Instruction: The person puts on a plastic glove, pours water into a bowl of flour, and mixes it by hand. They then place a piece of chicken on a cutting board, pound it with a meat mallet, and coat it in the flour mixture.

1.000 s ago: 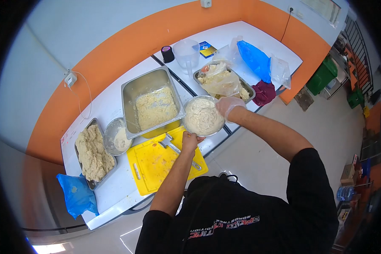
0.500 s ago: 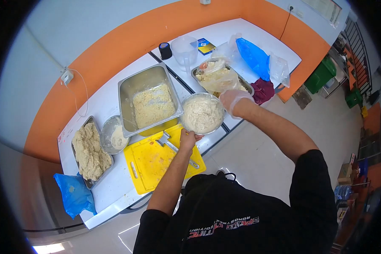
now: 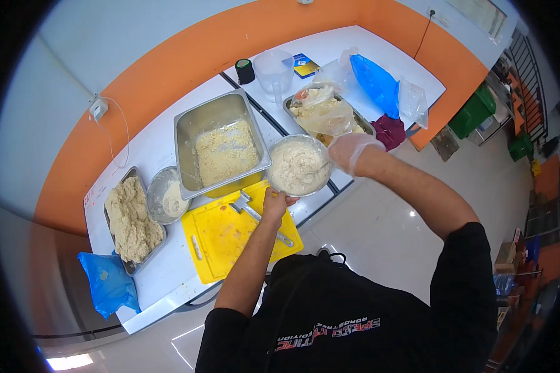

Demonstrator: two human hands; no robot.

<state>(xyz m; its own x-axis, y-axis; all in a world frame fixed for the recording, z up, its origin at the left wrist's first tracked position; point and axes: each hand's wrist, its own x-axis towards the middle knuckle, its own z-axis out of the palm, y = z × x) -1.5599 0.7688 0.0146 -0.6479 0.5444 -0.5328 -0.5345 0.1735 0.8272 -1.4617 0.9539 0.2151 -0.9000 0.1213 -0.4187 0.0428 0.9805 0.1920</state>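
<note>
A round metal bowl (image 3: 279, 188) filled with thick pale batter (image 3: 300, 163) stands at the table's front edge. My left hand (image 3: 276, 204) is bare and closed on its near rim. At the bowl's right rim is my right hand (image 3: 350, 153), in a clear plastic glove, its fingers curled and pointing toward the batter. Whatever those fingers hold, if anything, is hidden. Just behind the right hand lies a metal tray (image 3: 368, 128) of pale food partly covered by a clear plastic bag (image 3: 330, 118).
A deep steel pan (image 3: 186, 140) with crumbs stands left of the bowl. In front lie a yellow cutting board (image 3: 214, 255) and a meat mallet (image 3: 255, 214). Farther left are a small bowl (image 3: 157, 198) with flour and a breading-heaped tray (image 3: 162, 239). A clear jug (image 3: 274, 68) stands behind.
My right hand has shifted slightly right and down beside the bowl's rim. The batter's surface has changed shape near it. My left hand keeps its hold on the bowl.
</note>
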